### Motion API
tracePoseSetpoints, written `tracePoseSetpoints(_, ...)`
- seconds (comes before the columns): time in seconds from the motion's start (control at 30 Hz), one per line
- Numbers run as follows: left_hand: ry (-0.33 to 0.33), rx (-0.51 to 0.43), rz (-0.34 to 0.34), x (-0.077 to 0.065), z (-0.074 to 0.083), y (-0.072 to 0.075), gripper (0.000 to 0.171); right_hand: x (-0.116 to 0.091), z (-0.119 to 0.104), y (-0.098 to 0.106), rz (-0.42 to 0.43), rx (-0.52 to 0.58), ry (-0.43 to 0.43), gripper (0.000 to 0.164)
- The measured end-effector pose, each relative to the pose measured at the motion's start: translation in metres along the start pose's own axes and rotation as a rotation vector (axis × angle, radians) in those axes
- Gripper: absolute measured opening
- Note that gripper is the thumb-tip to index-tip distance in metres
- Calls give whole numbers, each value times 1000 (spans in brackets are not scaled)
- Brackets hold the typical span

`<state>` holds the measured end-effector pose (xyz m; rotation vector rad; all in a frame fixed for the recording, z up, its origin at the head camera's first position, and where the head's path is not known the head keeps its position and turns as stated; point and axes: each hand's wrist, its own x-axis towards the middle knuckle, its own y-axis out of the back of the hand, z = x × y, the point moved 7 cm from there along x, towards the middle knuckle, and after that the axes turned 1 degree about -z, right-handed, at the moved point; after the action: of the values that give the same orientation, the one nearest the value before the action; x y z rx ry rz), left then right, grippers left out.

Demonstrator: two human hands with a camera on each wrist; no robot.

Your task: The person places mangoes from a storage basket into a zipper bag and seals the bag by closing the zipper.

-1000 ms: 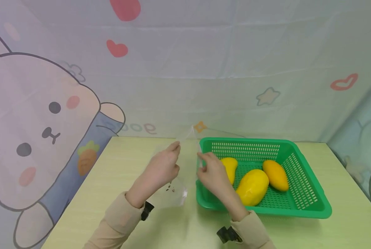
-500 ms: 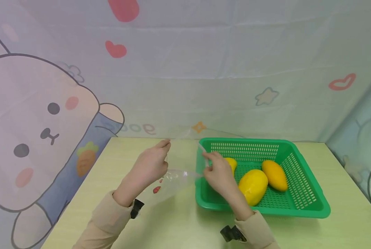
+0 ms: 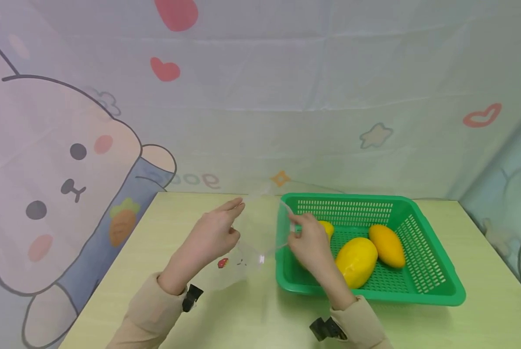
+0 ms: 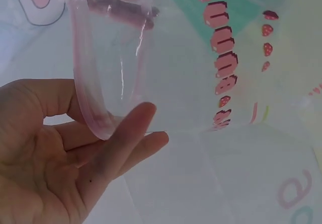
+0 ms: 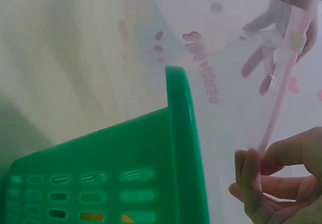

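A clear plastic zip bag (image 3: 260,230) with a pink strip along its mouth is stretched between the two hands. Red strawberry prints and pink lettering show on it in the left wrist view. The left hand (image 3: 212,235) pinches one side of the mouth between thumb and fingers. On the opposite side, the right hand (image 3: 309,245) pinches the pink edge, overlapping the left end of the green basket (image 3: 400,298) in the head view. The bag's mouth stands spread, with its body hanging below.
Inside the basket lie a large yellow mango (image 3: 356,261), an orange-yellow mango (image 3: 387,245) and another yellow one (image 3: 327,229) partly hidden by the right hand. A pale wooden table (image 3: 225,315) carries the basket. A printed cloth (image 3: 260,97) hangs behind.
Over the last second the hands have moved apart, the left hand leftward and the right slightly rightward. Between them the bag's mouth has spread wider. The basket and mangoes have stayed put.
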<state>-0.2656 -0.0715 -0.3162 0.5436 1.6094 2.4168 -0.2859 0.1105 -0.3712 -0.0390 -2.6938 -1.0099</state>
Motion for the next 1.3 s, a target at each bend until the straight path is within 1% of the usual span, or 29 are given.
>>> tracePoseSetpoints(0.13, -8, -85, -26, 2, -1, -5, 59, -1, 0, -1, -3, 21, 14, 40)
tracePoseSetpoints(0.3, 3, -186, -52, 4, -4, -9, 58, -3, 0, -3, -31, 33, 34, 38)
tracePoseSetpoints(0.47, 13, -247, -67, 7, -8, -13, 57, -4, 0, -4, -74, 26, 71, 39)
tracePoseSetpoints(0.67, 7, -262, -64, 10, -10, -17, 56, -5, -3, -5, -119, -12, 124, 43)
tracePoseSetpoints(0.9, 10, -291, -64, 12, -12, -19, 56, -7, -3, -5, -164, -22, 158, 44)
tracePoseSetpoints(1.13, 20, -334, -75, 13, -13, -22, 57, -7, -4, -3, -183, -55, 191, 47)
tracePoseSetpoints(1.3, 39, -366, -92, 14, -15, -26, 59, -8, -3, -1, -194, -90, 212, 48)
